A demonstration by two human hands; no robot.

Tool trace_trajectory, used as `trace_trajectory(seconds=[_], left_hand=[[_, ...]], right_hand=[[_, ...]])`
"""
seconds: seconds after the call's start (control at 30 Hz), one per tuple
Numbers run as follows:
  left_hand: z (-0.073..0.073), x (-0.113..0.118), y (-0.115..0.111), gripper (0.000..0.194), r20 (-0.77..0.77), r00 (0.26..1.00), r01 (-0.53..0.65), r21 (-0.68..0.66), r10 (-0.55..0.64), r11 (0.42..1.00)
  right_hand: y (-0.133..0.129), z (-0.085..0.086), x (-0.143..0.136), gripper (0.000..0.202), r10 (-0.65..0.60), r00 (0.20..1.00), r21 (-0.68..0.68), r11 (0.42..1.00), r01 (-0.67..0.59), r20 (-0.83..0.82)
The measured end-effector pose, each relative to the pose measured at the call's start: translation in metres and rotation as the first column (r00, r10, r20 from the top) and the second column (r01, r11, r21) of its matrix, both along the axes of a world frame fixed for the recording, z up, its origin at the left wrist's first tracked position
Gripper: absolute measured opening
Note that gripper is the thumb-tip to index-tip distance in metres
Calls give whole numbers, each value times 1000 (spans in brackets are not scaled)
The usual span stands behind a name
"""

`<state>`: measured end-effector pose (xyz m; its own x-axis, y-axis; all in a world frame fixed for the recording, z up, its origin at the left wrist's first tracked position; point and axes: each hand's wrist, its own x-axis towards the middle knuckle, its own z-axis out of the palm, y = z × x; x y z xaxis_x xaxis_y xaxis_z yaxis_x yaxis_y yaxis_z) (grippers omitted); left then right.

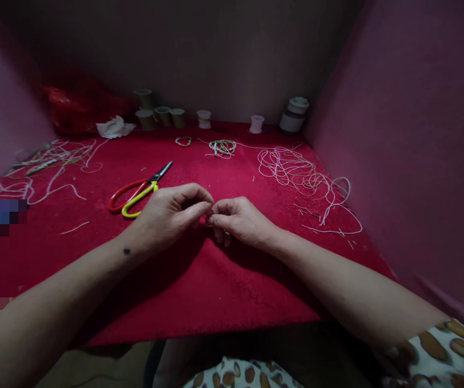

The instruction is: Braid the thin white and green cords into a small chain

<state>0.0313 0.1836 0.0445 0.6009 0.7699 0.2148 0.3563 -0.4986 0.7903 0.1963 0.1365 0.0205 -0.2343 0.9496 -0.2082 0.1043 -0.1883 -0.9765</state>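
Note:
Over the middle of the red-covered table, my left hand [181,210] and my right hand [237,220] meet fingertip to fingertip. Both are closed in a pinch, thumbs against the forefingers. Whatever they pinch is hidden or too thin to make out. Scissors [139,195] with one red and one yellow handle lie just beyond my left hand, blades pointing away and partly spread. Past my hands rest a small braided loop [183,141] and a bundle of white and green braided cord [222,147].
Loose white cord [284,168] is tangled at the right, and more strands [60,156] spread at the left. Several thread spools [177,117], a jar [293,116], crumpled tissue [115,127] and a red plastic bag [82,108] line the back. Pinkish walls flank the red tablecloth [199,302].

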Motion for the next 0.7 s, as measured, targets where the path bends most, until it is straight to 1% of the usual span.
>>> trace_trajectory(seconds=[0.17,0.3,0.37,0.47,0.53,0.63,0.7], left_hand=[[2,3,-4,12,-4,999,-36,-64,36,997],[5,5,-6,11,19,1000,-17,-110,19,994],[6,4,-5,11,47,999,2,-170,7,985],[6,0,2,13,84,996,-13,-317,42,948],[5,-3,7,16,65,995,-41,-413,74,910],[2,-5,12,15,-21,999,-40,-517,35,855],[1,-3,11,13,-61,998,-33,-544,0,838]], right_hand=[[0,0,0,26,10,1000,30,999,-11,25],[0,-1,1,26,18,1000,47,999,-19,9],[-1,-2,2,26,25,1000,52,998,-25,-7],[-1,-3,3,23,14,999,50,999,-12,-43],[-1,-3,3,21,-9,998,40,999,12,-68],[-2,-2,4,20,-25,996,33,999,28,-88],[-1,-3,4,19,-23,996,34,999,27,-90]])
